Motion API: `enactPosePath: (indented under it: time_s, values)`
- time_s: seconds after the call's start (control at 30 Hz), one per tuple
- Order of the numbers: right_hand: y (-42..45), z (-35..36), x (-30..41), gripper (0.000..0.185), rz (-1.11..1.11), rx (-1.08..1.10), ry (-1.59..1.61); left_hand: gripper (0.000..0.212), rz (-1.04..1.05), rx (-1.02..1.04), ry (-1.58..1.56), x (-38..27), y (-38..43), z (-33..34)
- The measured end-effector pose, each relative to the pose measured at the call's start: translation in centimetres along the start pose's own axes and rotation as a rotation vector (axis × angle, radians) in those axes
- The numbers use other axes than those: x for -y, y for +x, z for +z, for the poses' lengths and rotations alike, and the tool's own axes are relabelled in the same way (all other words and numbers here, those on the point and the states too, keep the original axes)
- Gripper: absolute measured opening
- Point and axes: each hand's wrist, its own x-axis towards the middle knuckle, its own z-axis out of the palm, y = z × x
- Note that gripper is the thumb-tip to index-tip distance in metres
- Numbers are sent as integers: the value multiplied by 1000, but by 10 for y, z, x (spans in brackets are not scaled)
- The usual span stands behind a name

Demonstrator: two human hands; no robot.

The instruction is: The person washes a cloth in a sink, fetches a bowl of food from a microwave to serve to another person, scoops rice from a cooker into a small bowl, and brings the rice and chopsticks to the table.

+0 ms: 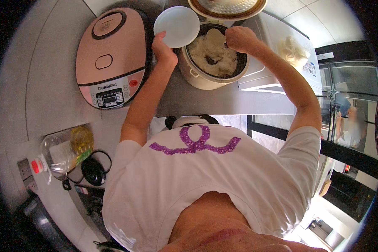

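Note:
My left hand (164,50) grips a small white bowl or plate (178,26) by its near-left rim, with nothing visible in it. The dish overlaps the left edge of an open rice cooker (197,82). Inside the cooker's dark pot lies cooked white rice (222,61) with a dark hollow or patch in the middle. My right hand (242,39) is closed over the pot's right rim around the handle of a pale rice paddle (215,37). The paddle's blade rests at the rice's far side; most of its handle is hidden by my fingers.
A pink Changhong rice cooker (119,53) with its lid down stands left of the dish. The open cooker's raised lid (228,8) is behind the pot. A white appliance (272,37) carrying a plastic bag (293,52) stands right. An oil bottle (67,151) is at lower left.

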Motion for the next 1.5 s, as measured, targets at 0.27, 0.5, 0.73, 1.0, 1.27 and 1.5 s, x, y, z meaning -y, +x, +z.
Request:
enactPosePath:
  time_s: [0.27,0.5,0.73,1.0,1.27,1.5]
  values:
    - [33,10,7,24,-237,45,-43,51,-35,-50,-44,21,22,-7]
    - [51,21,4,25,-288,189,21,50,-141,6,-170,36,29,-7]
    - [54,19,5,21,-309,249,104,50,-155,27,-159,38,32,-7]
    - [37,39,17,16,-193,266,436,44,-37,-104,2,45,39,-7]
    - [41,122,-4,14,-495,-27,714,42,-55,-26,-62,52,47,-11]
    - [7,85,21,15,190,444,1456,41,55,-63,85,36,25,4]
